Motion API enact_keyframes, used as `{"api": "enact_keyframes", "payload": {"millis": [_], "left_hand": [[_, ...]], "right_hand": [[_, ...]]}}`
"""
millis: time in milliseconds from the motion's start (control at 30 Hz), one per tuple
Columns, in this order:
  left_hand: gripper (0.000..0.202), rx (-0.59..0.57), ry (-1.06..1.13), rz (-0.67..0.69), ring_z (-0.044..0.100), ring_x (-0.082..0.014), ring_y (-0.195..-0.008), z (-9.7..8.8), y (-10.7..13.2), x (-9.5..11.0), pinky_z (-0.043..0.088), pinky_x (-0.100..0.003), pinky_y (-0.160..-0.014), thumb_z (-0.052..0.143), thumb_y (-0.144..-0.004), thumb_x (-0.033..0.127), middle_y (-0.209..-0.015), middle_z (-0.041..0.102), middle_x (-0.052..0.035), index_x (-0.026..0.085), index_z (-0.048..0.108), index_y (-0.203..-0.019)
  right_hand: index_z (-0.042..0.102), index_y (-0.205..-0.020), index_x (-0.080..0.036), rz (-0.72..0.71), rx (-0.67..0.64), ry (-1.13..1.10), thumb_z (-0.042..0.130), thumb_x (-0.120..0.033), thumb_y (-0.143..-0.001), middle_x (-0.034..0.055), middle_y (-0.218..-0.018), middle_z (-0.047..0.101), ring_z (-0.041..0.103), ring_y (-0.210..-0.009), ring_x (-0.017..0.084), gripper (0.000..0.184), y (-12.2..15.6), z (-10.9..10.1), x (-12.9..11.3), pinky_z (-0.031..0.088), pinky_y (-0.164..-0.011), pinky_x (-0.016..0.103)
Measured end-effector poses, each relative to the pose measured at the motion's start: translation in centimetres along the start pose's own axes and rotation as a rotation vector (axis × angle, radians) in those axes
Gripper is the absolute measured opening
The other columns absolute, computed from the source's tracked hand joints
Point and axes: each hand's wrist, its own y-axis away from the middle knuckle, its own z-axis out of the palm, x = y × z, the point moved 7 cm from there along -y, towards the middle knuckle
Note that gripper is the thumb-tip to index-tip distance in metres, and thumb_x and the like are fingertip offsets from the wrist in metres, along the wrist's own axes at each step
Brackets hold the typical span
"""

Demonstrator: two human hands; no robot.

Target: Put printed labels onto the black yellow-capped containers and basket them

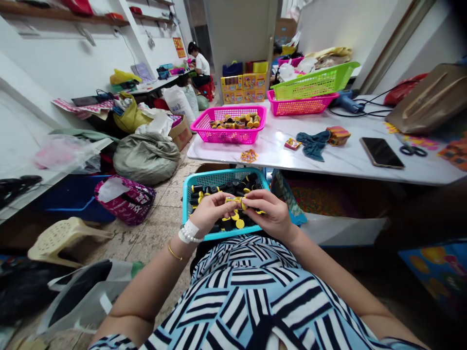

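Observation:
Between my two hands is a small cylinder with a yellow printed wrapper (236, 200). My left hand (213, 210) pinches its left end, and my right hand (269, 211) grips its right end with the fingertips. Below them sits a turquoise basket (187, 201), holding many small black cylinders with yellow caps (240, 223). On the table edge beyond lies a little pile of printed orange labels (248, 155). Behind that pile, a pink basket (228, 137) holds yellow-brown wrapped cylinders (251, 119).
The white table (273, 150) carries a phone (381, 151), scissors (413, 150), a dark cloth (314, 145) and a green basket (317, 82) resting in a pink one. Printed boxes (243, 89) are stacked behind. Bags and a stool (63, 238) stand left; another person (200, 63) sits far back.

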Motion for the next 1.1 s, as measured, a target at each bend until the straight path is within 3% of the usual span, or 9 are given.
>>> {"api": "enact_keyframes", "payload": {"millis": [167,333,467,633,767,833,967,1033,1100], "left_hand": [[0.035,-0.018,0.011,0.163,0.066,-0.0153,-0.080,0.7,0.6,0.9,0.052,-0.029,-0.075,0.086,-0.069,0.027,-0.090,0.071,-0.0039,0.015,0.068,-0.097],[0.031,0.033,-0.394,0.480,0.065,-0.0207,-0.089,1.5,2.4,4.1,0.051,-0.034,-0.083,0.082,-0.073,0.026,-0.097,0.071,-0.0078,0.018,0.071,-0.101],[0.029,0.016,-0.570,0.582,0.067,-0.0218,-0.089,2.0,3.2,5.2,0.052,-0.035,-0.084,0.080,-0.076,0.029,-0.098,0.074,-0.0084,0.019,0.072,-0.102],[0.034,-0.078,-0.286,0.351,0.067,-0.0184,-0.076,1.6,2.5,3.2,0.054,-0.030,-0.070,0.078,-0.078,0.037,-0.092,0.074,-0.0082,0.016,0.071,-0.103],[0.037,-0.244,-0.062,0.087,0.064,-0.0144,-0.063,2.4,1.8,1.1,0.052,-0.026,-0.059,0.075,-0.079,0.050,-0.073,0.070,-0.0050,0.014,0.071,-0.088],[0.041,-0.269,0.004,0.020,0.061,-0.0116,-0.058,2.8,1.6,0.7,0.049,-0.023,-0.056,0.075,-0.078,0.054,-0.068,0.067,-0.0027,0.014,0.068,-0.081],[0.052,-0.228,0.204,-0.032,0.062,-0.0113,-0.053,3.1,1.2,0.3,0.045,-0.023,-0.050,0.070,-0.078,0.063,-0.071,0.066,-0.0017,0.015,0.063,-0.098],[0.054,-0.184,0.275,-0.048,0.065,-0.0137,-0.055,2.7,1.0,-0.1,0.046,-0.024,-0.051,0.074,-0.078,0.057,-0.076,0.068,-0.0023,0.018,0.058,-0.112],[0.050,-0.151,0.290,-0.067,0.066,-0.0139,-0.056,2.3,0.9,-0.8,0.048,-0.026,-0.054,0.077,-0.078,0.048,-0.077,0.069,-0.0030,0.018,0.057,-0.111]], "right_hand": [[0.076,-0.104,-0.025,0.068,0.016,-0.037,0.075,-0.021,-0.082,0.0078,-0.100,0.074,0.072,-0.088,0.019,0.023,-0.2,-0.5,-0.1,0.062,-0.080,0.034],[0.078,-0.092,-0.025,0.249,0.052,-0.136,0.084,-0.026,-0.073,0.0061,-0.090,0.076,0.072,-0.081,0.020,0.020,0.0,-1.2,0.1,0.062,-0.074,0.035],[0.077,-0.096,-0.025,0.387,0.074,-0.228,0.082,-0.024,-0.075,0.0053,-0.091,0.075,0.071,-0.084,0.020,0.021,0.8,-0.9,0.6,0.062,-0.071,0.033],[0.075,-0.105,-0.028,0.199,-0.013,-0.077,0.078,-0.020,-0.079,0.0064,-0.099,0.074,0.071,-0.088,0.021,0.028,0.2,-1.0,-1.4,0.062,-0.077,0.036],[0.072,-0.114,-0.029,-0.015,-0.188,0.004,0.075,-0.018,-0.080,0.0077,-0.102,0.074,0.072,-0.088,0.021,0.035,-0.4,-0.1,-3.9,0.063,-0.075,0.034],[0.071,-0.115,-0.029,-0.048,-0.207,0.029,0.075,-0.018,-0.080,0.0079,-0.103,0.074,0.072,-0.089,0.022,0.037,-0.3,0.2,-4.1,0.063,-0.076,0.034],[0.072,-0.110,-0.028,0.184,-0.062,-0.007,0.073,-0.019,-0.081,0.0067,-0.100,0.072,0.070,-0.085,0.020,0.030,0.1,-0.3,-0.8,0.063,-0.075,0.035],[0.072,-0.108,-0.026,0.319,0.008,-0.073,0.073,-0.020,-0.082,0.0068,-0.101,0.070,0.070,-0.086,0.020,0.026,0.7,-0.5,1.3,0.063,-0.075,0.035],[0.072,-0.108,-0.026,0.368,0.026,-0.111,0.074,-0.021,-0.081,0.0073,-0.105,0.069,0.069,-0.089,0.020,0.027,1.2,-0.4,2.4,0.063,-0.076,0.036]]}}
